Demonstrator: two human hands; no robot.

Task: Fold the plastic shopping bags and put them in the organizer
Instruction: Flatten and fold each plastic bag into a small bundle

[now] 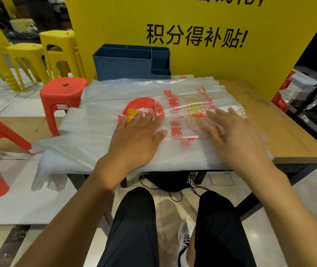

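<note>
A stack of clear plastic shopping bags (103,116) with red and yellow print lies flat across the wooden table (281,128), its handles hanging off the left edge. My left hand (136,137) presses flat on the top bag over the red logo, fingers straight. My right hand (231,135) lies flat on the same bag further right, fingers spread and blurred. The blue organizer (123,63) with several compartments stands at the table's back edge, apart from both hands, and looks to hold nothing.
A yellow signboard (202,39) rises behind the table. Red stools (61,93) and yellow stools (61,47) stand to the left. Cables and a dark bag (165,180) lie under the table by my legs. Shelving with goods (308,93) is at right.
</note>
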